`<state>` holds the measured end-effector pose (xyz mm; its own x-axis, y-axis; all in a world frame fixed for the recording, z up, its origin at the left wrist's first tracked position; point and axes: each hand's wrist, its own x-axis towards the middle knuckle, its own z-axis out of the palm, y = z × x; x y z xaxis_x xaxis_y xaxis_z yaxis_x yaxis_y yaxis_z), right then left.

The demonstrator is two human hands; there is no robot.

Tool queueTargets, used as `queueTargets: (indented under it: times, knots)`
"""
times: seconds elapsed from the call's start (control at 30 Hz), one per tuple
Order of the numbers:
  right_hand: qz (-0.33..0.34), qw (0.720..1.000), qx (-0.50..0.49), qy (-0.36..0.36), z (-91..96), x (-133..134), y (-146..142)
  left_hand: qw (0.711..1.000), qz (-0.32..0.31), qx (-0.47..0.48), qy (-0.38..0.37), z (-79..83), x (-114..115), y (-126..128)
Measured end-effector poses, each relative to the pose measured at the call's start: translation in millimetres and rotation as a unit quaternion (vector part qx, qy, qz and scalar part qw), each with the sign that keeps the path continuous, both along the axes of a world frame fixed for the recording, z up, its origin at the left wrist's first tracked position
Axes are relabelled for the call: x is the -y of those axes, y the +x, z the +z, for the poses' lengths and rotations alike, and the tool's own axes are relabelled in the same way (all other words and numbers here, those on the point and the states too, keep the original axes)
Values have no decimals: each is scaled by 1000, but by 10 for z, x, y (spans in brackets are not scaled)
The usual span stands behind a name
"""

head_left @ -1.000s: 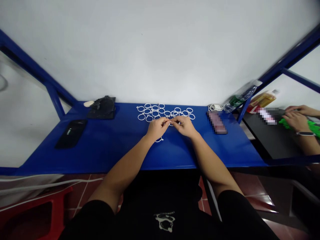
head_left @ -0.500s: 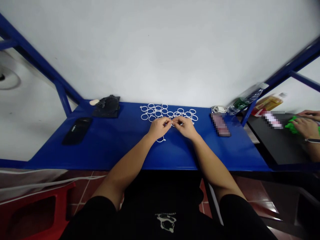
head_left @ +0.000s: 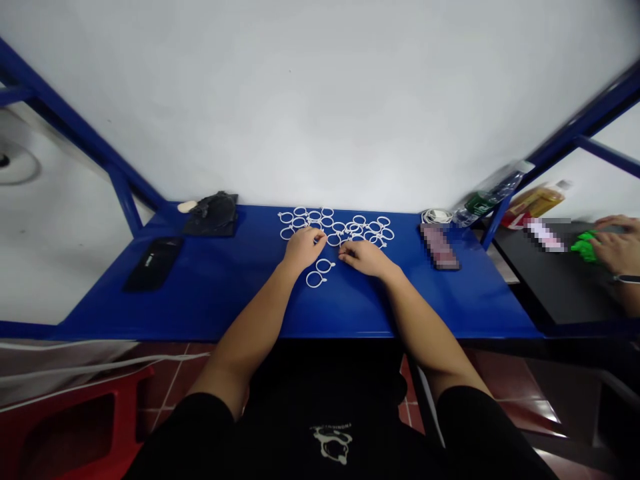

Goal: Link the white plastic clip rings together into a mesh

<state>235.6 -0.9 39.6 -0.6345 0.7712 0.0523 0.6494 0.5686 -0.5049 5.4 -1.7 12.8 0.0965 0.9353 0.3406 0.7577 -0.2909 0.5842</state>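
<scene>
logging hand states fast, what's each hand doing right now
left hand: fingers curled at the white rings, grip cannot be told
right hand: open, flat on the blue table, holding nothing

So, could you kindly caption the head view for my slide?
Left hand and right hand rest on a blue table beside a cluster of white rings; two separate rings lie between them.

A blue table (head_left: 210, 300) stands against a plain white wall (head_left: 310, 100), above a reddish tiled floor (head_left: 170, 373), evenly lit.
</scene>
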Motion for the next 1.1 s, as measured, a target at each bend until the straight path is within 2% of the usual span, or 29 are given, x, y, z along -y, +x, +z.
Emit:
queueTargets:
  times: [0.17,0.3,0.53,0.7,0.83,0.93,1.1]
  knots:
    - [-96,994,43,30,50,-45,73,996,-82,-40,-16,-69,66,107]
    - [-132,989,52,40,23,-81,101,988,-118,-96,-21,-112,88,193]
    - [-113,992,29,42,-69,-99,76,989,-111,-96,-24,-111,71,215]
    - [-100,994,33,33,-84,-107,68,994,-77,-76,-33,-70,85,231]
    - [-99,994,43,27,-92,-123,58,990,-72,-114,-37,-62,92,239]
    - [-85,995,40,38,-116,-135,56,988,-67,-130,-40,-60,101,252]
    - [-61,995,44,68,-162,-132,28,992,-65,-97,-50,-34,113,276]
